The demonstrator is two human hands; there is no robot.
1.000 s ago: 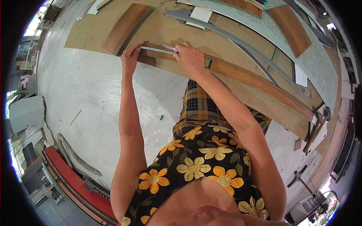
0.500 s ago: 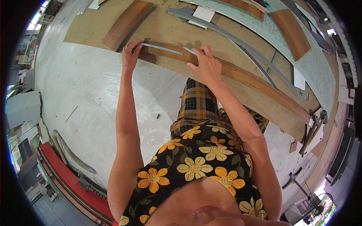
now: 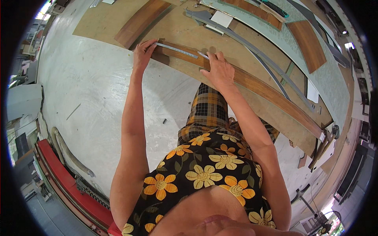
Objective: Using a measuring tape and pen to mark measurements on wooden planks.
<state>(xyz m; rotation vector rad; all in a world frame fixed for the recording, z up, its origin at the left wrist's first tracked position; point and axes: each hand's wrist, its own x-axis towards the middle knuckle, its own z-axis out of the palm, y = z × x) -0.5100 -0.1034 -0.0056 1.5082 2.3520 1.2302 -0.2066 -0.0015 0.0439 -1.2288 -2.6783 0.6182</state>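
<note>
A long, narrow brown wood-grain plank [image 3: 260, 84] lies along the near edge of the work board. A short metal ruler [image 3: 177, 50] rests lengthwise on its left part. My left hand [image 3: 143, 57] is at the plank's left end, fingers closed on the ruler's end there. My right hand [image 3: 221, 71] is over the plank, just right of the ruler's other end. From its fingers sticks a slim, pale pen-like tool [image 3: 203, 55], pointing left toward the ruler; its exact kind is too small to tell.
The plank lies on a large brown board [image 3: 92, 25]. Beyond it are a wider wood-grain panel [image 3: 143, 21], long grey strips [image 3: 240, 37] and a pale green sheet [image 3: 307, 47] with another brown panel [image 3: 307, 45] on it. A red machine beam [image 3: 65, 179] stands lower left.
The whole view has shifted slightly, so the board and plank appear a little farther right and lower. Both hands keep their places at the ruler and plank.
</note>
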